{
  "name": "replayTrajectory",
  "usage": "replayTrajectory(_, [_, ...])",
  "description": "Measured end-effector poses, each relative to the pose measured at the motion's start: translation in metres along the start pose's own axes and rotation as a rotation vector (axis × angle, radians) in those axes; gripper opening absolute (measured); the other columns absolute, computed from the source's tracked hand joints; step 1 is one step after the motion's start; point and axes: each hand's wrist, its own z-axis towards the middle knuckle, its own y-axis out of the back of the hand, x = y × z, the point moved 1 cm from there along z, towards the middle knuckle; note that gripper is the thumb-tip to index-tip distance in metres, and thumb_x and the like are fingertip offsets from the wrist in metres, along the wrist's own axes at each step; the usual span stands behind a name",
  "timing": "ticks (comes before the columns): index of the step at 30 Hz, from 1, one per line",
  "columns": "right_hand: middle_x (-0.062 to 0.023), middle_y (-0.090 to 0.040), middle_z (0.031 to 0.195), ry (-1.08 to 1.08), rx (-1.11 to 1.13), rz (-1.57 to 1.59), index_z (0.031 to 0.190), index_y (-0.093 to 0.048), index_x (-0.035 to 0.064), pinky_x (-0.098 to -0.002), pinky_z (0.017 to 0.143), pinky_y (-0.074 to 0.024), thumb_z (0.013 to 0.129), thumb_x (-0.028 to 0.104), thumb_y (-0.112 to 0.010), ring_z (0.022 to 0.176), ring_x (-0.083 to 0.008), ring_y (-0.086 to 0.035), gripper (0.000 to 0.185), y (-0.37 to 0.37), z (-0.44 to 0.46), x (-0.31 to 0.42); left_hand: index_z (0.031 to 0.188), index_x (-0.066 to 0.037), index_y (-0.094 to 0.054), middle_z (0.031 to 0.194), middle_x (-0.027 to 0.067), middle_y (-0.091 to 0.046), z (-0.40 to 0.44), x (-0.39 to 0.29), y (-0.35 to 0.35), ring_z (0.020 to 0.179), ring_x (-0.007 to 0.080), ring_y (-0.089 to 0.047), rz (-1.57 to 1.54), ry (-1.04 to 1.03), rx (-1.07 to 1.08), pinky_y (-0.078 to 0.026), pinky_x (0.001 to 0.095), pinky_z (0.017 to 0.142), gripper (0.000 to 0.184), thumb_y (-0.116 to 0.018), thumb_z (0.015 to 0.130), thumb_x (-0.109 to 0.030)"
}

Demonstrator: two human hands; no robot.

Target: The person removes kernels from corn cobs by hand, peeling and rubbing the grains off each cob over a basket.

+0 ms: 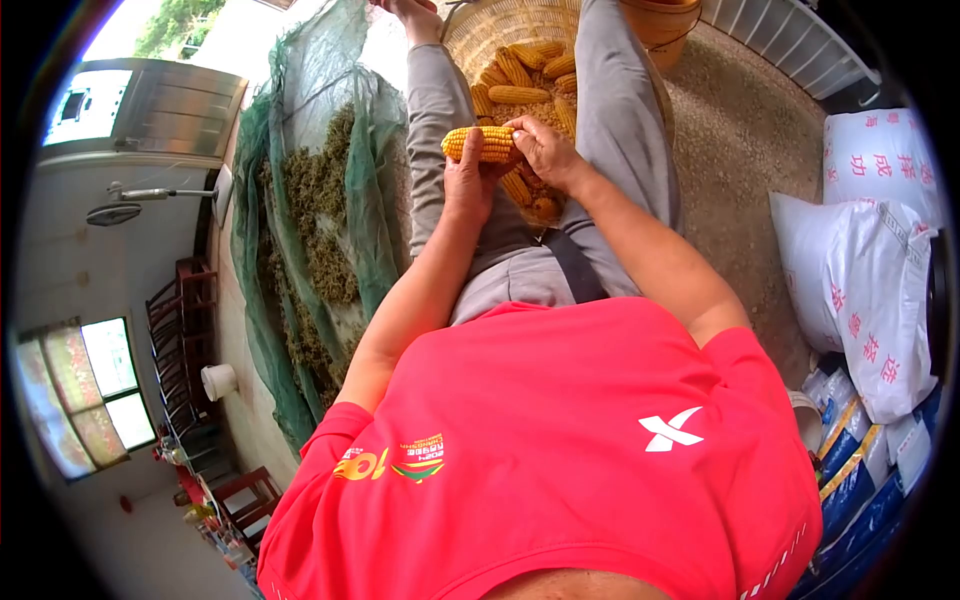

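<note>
A yellow corn cob (pixel 480 144) lies level above the lap, held between both hands. My left hand (pixel 468 182) is closed round it from below, the thumb up over its near side. At the cob's right end, my right hand (pixel 545 152) has its fingers and thumb closed on it. Beyond the hands a round woven basket (pixel 465 32) sits between the legs. Several whole cobs (pixel 518 95) lie in it on loose kernels (pixel 545 112).
Green netting (pixel 375 200) with dried plant matter (pixel 322 205) lies at the left. White sacks (pixel 865 290) are stacked at the right, near a white rack (pixel 790 40). A brown bucket (pixel 665 25) stands beyond the right leg. A white bucket (pixel 218 381) is farther left.
</note>
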Motion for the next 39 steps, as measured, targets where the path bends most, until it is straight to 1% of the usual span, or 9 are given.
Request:
replayTrajectory(2, [-0.0197, -0.066, 0.094, -0.147, 0.038, -0.080, 0.107, -0.058, 0.0053, -0.0433, 0.076, -0.0507, 0.094, 0.028, -0.047, 0.084, -0.0377, -0.064, 0.028, 0.002, -0.001, 0.009, 0.110, -0.005, -0.053, 0.101, 0.0089, -0.064, 0.000, 0.001, 0.001, 0.090, 0.0225, -0.064, 0.017, 0.011, -0.012, -0.057, 0.0397, 0.077, 0.039, -0.065, 0.089, -0.035])
replayTrajectory(11, [-0.0223, -0.065, 0.091, -0.182, -0.033, -0.297, 0.099, -0.059, 0.0067, -0.0470, 0.076, -0.0498, 0.094, 0.030, -0.045, 0.088, -0.0409, -0.062, 0.028, -0.003, -0.002, 0.010, 0.109, -0.003, -0.051, 0.099, 0.0110, -0.063, 0.001, 0.001, -0.001, 0.090, 0.0247, -0.065, 0.006, -0.015, -0.029, -0.057, 0.0421, 0.077, 0.033, -0.064, 0.091, -0.028])
replayTrajectory(15, [-0.0222, -0.065, 0.092, -0.242, -0.073, -0.246, 0.098, -0.060, 0.0062, -0.0473, 0.077, -0.0494, 0.094, 0.030, -0.045, 0.089, -0.0410, -0.062, 0.028, -0.002, -0.002, 0.006, 0.109, -0.003, -0.051, 0.099, 0.0110, -0.063, 0.002, 0.003, 0.001, 0.090, 0.0247, -0.064, 0.043, -0.031, 0.001, -0.056, 0.0420, 0.078, 0.034, -0.064, 0.091, -0.028])
replayTrajectory(21, [-0.0215, -0.066, 0.095, -0.360, -0.064, -0.145, 0.103, -0.060, 0.0064, -0.0444, 0.080, -0.0493, 0.096, 0.042, -0.046, 0.092, -0.0391, -0.062, 0.039, 0.001, 0.000, 0.004, 0.109, -0.002, -0.052, 0.100, 0.0109, -0.063, 0.003, 0.004, 0.002, 0.091, 0.0248, -0.064, 0.033, -0.072, -0.035, -0.056, 0.0413, 0.080, 0.034, -0.064, 0.091, -0.029])
replayTrajectory(23, [-0.0190, -0.066, 0.097, -0.409, 0.037, -0.003, 0.108, -0.060, 0.0069, -0.0412, 0.080, -0.0493, 0.095, 0.045, -0.049, 0.093, -0.0353, -0.063, 0.042, 0.003, 0.000, 0.010, 0.109, -0.003, -0.052, 0.100, 0.0110, -0.063, 0.004, 0.005, 0.001, 0.091, 0.0248, -0.064, 0.003, -0.084, -0.037, -0.056, 0.0406, 0.079, 0.035, -0.064, 0.091, -0.030])
replayTrajectory(27, [-0.0166, -0.066, 0.099, -0.371, 0.064, 0.028, 0.109, -0.059, 0.0063, -0.0385, 0.081, -0.0493, 0.094, 0.042, -0.051, 0.094, -0.0318, -0.064, 0.040, 0.000, 0.000, 0.005, 0.109, -0.003, -0.053, 0.099, 0.0108, -0.063, 0.003, 0.003, -0.001, 0.090, 0.0247, -0.064, 0.019, -0.077, -0.075, -0.057, 0.0401, 0.078, 0.036, -0.063, 0.091, -0.032])
replayTrajectory(29, [-0.0171, -0.066, 0.100, -0.307, 0.056, 0.019, 0.109, -0.058, 0.0053, -0.0375, 0.082, -0.0495, 0.094, 0.042, -0.053, 0.094, -0.0319, -0.064, 0.040, 0.002, 0.001, 0.008, 0.105, -0.005, -0.051, 0.094, 0.0100, -0.063, 0.001, 0.000, -0.004, 0.080, 0.0228, -0.066, -0.042, -0.044, -0.064, -0.059, 0.0354, 0.065, 0.029, -0.064, 0.091, -0.027])
replayTrajectory(32, [-0.0175, -0.066, 0.100, -0.204, 0.008, -0.096, 0.109, -0.058, 0.0052, -0.0378, 0.082, -0.0496, 0.094, 0.041, -0.052, 0.095, -0.0321, -0.064, 0.039, 0.000, -0.001, 0.014, 0.105, -0.004, -0.052, 0.093, 0.0105, -0.064, 0.001, 0.000, -0.004, 0.079, 0.0232, -0.067, -0.040, -0.053, -0.076, -0.059, 0.0356, 0.065, 0.031, -0.063, 0.091, -0.029])
replayTrajectory(39, [-0.0179, -0.066, 0.100, -0.216, 0.037, -0.103, 0.110, -0.058, 0.0056, -0.0391, 0.081, -0.0501, 0.095, 0.035, -0.050, 0.094, -0.0322, -0.064, 0.034, 0.002, -0.001, 0.018, 0.105, -0.004, -0.051, 0.093, 0.0105, -0.064, 0.002, 0.001, -0.004, 0.078, 0.0233, -0.067, -0.032, -0.070, -0.102, -0.060, 0.0364, 0.066, 0.032, -0.063, 0.091, -0.031])
